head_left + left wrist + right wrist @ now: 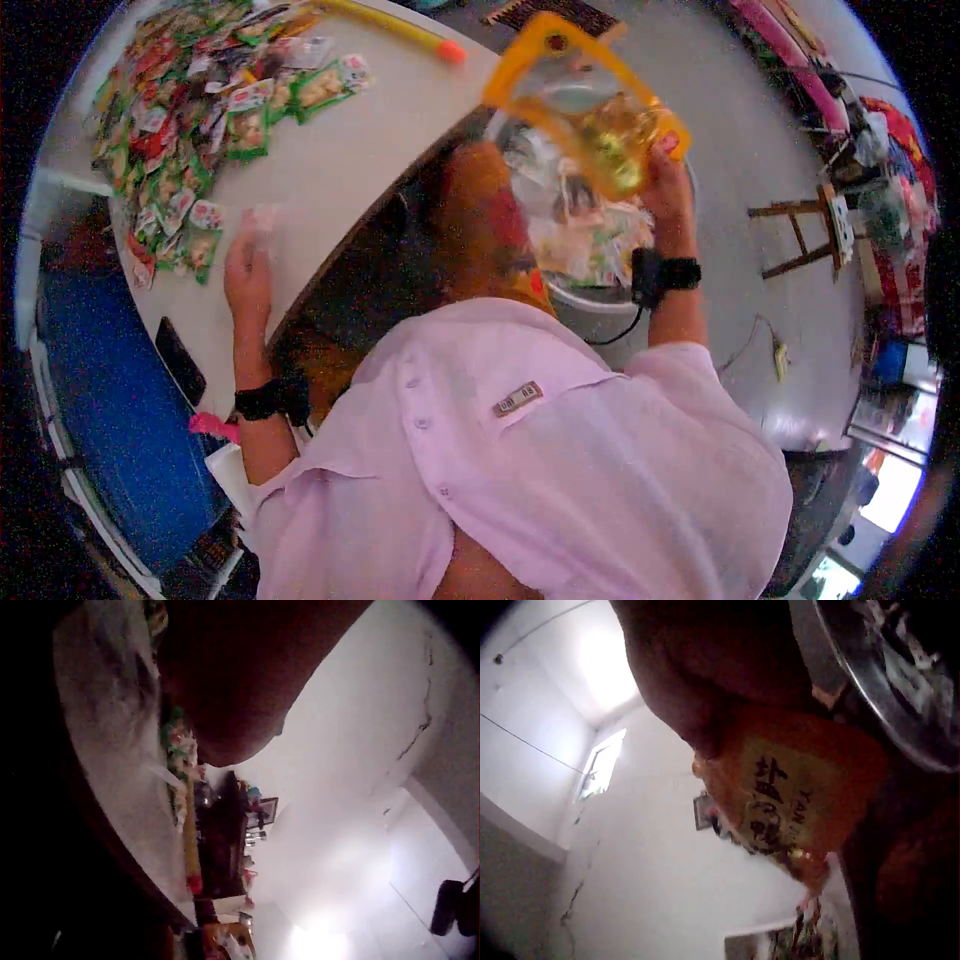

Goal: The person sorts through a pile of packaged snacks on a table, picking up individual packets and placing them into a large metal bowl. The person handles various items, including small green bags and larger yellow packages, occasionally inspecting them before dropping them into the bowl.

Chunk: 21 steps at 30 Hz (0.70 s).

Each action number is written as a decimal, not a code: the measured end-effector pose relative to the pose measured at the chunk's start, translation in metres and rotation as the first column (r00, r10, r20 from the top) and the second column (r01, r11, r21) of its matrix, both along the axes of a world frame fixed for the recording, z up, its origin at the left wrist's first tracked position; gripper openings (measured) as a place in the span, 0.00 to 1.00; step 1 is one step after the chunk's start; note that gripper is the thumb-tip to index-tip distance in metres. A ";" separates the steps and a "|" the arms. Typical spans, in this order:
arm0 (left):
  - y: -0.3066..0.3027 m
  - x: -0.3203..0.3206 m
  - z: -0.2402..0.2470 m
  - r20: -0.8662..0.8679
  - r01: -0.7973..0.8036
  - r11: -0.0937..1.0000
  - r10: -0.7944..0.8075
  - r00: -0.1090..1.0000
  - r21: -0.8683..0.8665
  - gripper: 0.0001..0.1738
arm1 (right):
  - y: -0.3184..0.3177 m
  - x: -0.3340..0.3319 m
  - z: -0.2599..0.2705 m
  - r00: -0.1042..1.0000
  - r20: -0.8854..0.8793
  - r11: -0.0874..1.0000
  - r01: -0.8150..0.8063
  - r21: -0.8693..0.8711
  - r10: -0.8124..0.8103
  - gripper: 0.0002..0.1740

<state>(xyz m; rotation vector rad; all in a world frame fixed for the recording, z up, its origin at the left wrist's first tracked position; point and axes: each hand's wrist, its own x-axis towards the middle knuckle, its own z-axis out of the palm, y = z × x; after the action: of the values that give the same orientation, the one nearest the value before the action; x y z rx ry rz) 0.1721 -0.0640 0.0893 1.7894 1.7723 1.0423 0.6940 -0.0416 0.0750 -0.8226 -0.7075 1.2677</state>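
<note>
My right hand (668, 190) grips an orange-yellow plastic bag (508, 75) by its edge. The bag has a see-through middle and shiny gold and green contents or backing low down. In the right wrist view, a yellow panel with dark lettering shows on the bag (810, 772). Below it stands a large round metal basin (575, 298) with several plastic packets (600, 235) inside. My left hand (248, 275) is over the white table, pinching a small pale, see-through packet (263, 217), blurred at the fingertips. Beside it lies a heap of small snack packets (175, 150).
The white table (390, 120) curves along the left, with a yellow stick (400, 30) with a red-orange tip at its far edge. A dark phone-like slab (180, 362) lies at the near edge. A small wooden stool (835, 230) stands on the floor at right.
</note>
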 end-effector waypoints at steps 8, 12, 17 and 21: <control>-0.011 -0.029 -0.050 -0.604 -0.035 0.990 0.109 0.790 0.134 0.19 | -0.038 0.122 -0.110 0.837 0.358 0.799 0.522 -0.299 -0.413 0.12; -0.012 -0.033 -0.058 -0.661 0.027 0.985 0.095 0.744 0.171 0.19 | -0.078 0.165 -0.191 0.804 0.591 0.777 0.413 -0.475 -0.066 0.12; -0.010 -0.036 -0.063 -0.631 0.057 0.977 0.087 0.771 0.205 0.17 | -0.094 0.113 -0.147 0.933 0.322 0.771 0.321 -0.550 -0.159 0.14; -0.010 -0.003 -0.022 -0.550 -0.151 0.978 0.046 0.834 -0.147 0.16 | -0.098 0.146 -0.155 0.942 0.313 0.796 0.283 -0.536 -0.124 0.16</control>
<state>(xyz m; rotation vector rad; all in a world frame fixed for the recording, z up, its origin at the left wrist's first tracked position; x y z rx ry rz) 0.1687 -0.0741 0.0670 2.0213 2.2231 0.3833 0.8400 -0.1396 -0.0805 -1.5520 -0.4148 1.1922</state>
